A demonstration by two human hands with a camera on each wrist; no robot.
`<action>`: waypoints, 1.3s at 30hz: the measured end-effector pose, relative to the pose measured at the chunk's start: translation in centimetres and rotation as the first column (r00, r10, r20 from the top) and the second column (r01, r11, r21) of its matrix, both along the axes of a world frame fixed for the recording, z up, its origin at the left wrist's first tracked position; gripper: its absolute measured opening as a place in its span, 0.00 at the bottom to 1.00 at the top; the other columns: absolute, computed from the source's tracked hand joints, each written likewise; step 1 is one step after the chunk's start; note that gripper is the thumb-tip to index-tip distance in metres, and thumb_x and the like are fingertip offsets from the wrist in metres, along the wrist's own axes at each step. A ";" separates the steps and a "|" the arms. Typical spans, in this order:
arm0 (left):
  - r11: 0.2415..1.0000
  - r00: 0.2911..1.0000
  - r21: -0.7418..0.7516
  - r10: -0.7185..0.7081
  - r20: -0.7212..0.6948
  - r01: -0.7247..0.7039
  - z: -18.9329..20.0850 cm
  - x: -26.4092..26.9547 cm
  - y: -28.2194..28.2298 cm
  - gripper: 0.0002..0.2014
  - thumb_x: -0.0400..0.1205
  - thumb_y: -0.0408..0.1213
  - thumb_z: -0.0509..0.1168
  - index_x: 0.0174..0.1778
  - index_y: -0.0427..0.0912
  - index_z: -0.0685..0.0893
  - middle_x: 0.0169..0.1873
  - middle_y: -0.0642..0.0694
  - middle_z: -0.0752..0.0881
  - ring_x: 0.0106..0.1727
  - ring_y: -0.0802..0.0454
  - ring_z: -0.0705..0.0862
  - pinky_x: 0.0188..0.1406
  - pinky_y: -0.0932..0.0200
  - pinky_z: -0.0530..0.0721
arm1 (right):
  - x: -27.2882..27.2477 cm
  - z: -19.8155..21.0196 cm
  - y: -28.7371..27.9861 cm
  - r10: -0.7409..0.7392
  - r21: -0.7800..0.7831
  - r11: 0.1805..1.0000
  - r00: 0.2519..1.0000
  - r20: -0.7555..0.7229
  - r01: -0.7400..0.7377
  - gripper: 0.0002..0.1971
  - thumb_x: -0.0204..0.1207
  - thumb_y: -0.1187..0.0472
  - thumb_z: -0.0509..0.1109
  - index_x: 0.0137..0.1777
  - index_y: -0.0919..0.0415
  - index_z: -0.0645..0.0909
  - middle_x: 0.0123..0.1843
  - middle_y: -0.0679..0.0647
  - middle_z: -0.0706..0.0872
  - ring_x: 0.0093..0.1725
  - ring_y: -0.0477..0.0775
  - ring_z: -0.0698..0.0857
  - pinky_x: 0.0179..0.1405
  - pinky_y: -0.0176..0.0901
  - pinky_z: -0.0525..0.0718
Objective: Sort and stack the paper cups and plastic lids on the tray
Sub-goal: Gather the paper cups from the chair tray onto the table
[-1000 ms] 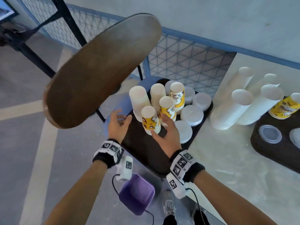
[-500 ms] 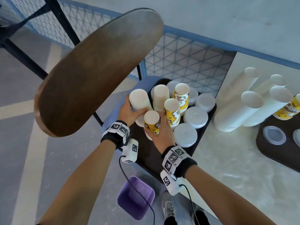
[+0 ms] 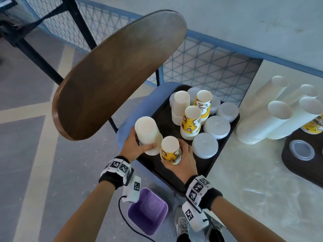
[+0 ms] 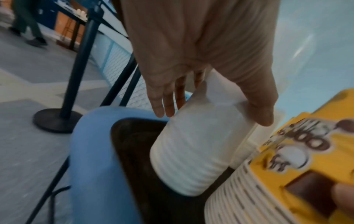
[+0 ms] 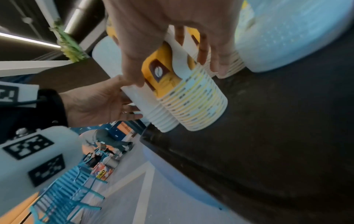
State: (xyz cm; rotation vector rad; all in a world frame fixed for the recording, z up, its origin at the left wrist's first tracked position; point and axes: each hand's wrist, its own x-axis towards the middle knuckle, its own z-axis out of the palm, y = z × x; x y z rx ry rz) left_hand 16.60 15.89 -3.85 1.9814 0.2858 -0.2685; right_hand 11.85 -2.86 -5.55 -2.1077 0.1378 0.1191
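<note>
A black tray (image 3: 164, 119) lies on a blue chair seat. My left hand (image 3: 139, 144) grips a tall stack of white paper cups (image 3: 147, 135) at the tray's near left; in the left wrist view the fingers (image 4: 164, 104) and thumb wrap the white stack (image 4: 191, 151). My right hand (image 3: 174, 154) grips a yellow printed cup stack (image 3: 170, 150) right beside it, also seen as the yellow stack (image 5: 191, 98) in the right wrist view. Farther back stand a white stack (image 3: 180, 109) and two yellow stacks (image 3: 191, 122). White lid stacks (image 3: 216, 126) fill the tray's right side.
A brown chair backrest (image 3: 118, 72) looms over the tray's left. A pale table (image 3: 244, 180) at right holds long lying cup stacks (image 3: 279, 116) and a second dark tray (image 3: 297, 172) with a clear lid (image 3: 301, 149). A purple bin (image 3: 147, 210) sits on the floor below.
My left hand, open beside the tray a second ago, now grips the white stack. Both hands have drawn their stacks toward the tray's near left corner.
</note>
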 end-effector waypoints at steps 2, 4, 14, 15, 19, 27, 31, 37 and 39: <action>1.000 0.999 -0.009 0.021 -0.044 -0.021 -1.2 -0.4 -0.4 0.55 0.55 0.47 0.83 0.76 0.48 0.59 0.72 0.47 0.74 0.72 0.47 0.73 0.72 0.44 0.73 | 0.1 -0.3 0.3 -0.003 0.025 1.000 0.993 -0.120 0.006 0.45 0.56 0.55 0.83 0.73 0.55 0.64 0.69 0.55 0.75 0.68 0.54 0.74 0.61 0.44 0.77; 0.999 0.997 -0.005 0.048 -0.062 -0.048 -2.3 -0.7 -0.8 0.59 0.48 0.57 0.80 0.75 0.48 0.61 0.72 0.47 0.74 0.71 0.48 0.74 0.71 0.44 0.75 | 0.3 -0.7 0.5 -0.015 0.048 0.999 0.982 -0.190 0.025 0.46 0.57 0.54 0.83 0.74 0.52 0.62 0.70 0.54 0.74 0.70 0.54 0.75 0.64 0.48 0.77; 0.984 0.987 0.083 0.160 0.004 -0.160 -4.6 -1.1 -2.0 0.57 0.50 0.59 0.78 0.75 0.47 0.64 0.69 0.46 0.77 0.69 0.46 0.75 0.68 0.46 0.76 | 0.7 -1.3 0.5 0.022 0.100 0.995 0.978 -0.207 -0.002 0.38 0.61 0.57 0.81 0.71 0.52 0.66 0.65 0.52 0.82 0.67 0.54 0.79 0.64 0.48 0.79; 0.982 0.986 0.095 0.165 0.007 -0.165 -4.6 -1.2 -2.1 0.57 0.50 0.59 0.78 0.75 0.47 0.64 0.69 0.45 0.77 0.69 0.45 0.75 0.68 0.43 0.76 | 0.5 -1.2 0.5 0.026 0.113 0.994 0.977 -0.213 -0.001 0.38 0.61 0.56 0.81 0.70 0.52 0.66 0.64 0.51 0.82 0.66 0.54 0.79 0.64 0.49 0.79; 0.974 0.985 0.145 0.174 0.007 -0.173 -4.4 -1.6 -1.9 0.49 0.59 0.47 0.83 0.74 0.45 0.65 0.69 0.43 0.77 0.69 0.43 0.76 0.68 0.41 0.77 | -0.3 -0.6 0.3 0.054 0.163 0.986 0.978 -0.202 -0.021 0.38 0.60 0.55 0.81 0.68 0.48 0.67 0.63 0.48 0.82 0.66 0.51 0.79 0.65 0.50 0.80; 0.993 0.990 0.019 0.118 0.078 -0.120 0.7 -4.8 -4.6 0.38 0.62 0.30 0.82 0.67 0.35 0.75 0.59 0.44 0.83 0.60 0.50 0.80 0.59 0.57 0.78 | -3.8 2.9 -8.5 -0.086 0.327 0.936 0.986 -0.140 0.128 0.34 0.50 0.49 0.80 0.58 0.50 0.72 0.49 0.38 0.81 0.50 0.36 0.81 0.47 0.18 0.76; 0.990 0.999 -0.139 -0.025 0.041 0.030 1.6 -6.1 -10.4 0.31 0.58 0.32 0.83 0.57 0.43 0.81 0.50 0.57 0.88 0.56 0.55 0.84 0.56 0.62 0.82 | -4.3 1.7 -15.7 -0.413 0.258 0.859 0.896 -0.162 0.442 0.38 0.41 0.43 0.77 0.54 0.61 0.79 0.42 0.45 0.87 0.41 0.37 0.84 0.46 0.37 0.86; 0.958 0.962 -0.101 -0.263 0.068 0.269 -1.5 -5.7 -21.6 0.39 0.51 0.59 0.76 0.59 0.48 0.80 0.54 0.53 0.86 0.60 0.53 0.83 0.54 0.64 0.81 | -3.0 2.0 -25.2 -0.600 0.106 0.787 0.794 -0.095 0.607 0.33 0.57 0.60 0.83 0.61 0.61 0.74 0.49 0.53 0.84 0.52 0.59 0.84 0.51 0.47 0.80; 0.954 0.957 -0.082 -0.283 0.065 0.287 -2.0 -5.1 -24.3 0.50 0.49 0.60 0.74 0.67 0.39 0.75 0.59 0.48 0.82 0.63 0.53 0.79 0.54 0.73 0.75 | -2.2 2.1 -26.3 -0.608 0.074 0.787 0.790 -0.081 0.613 0.34 0.60 0.62 0.82 0.66 0.60 0.71 0.54 0.55 0.84 0.54 0.57 0.82 0.51 0.40 0.74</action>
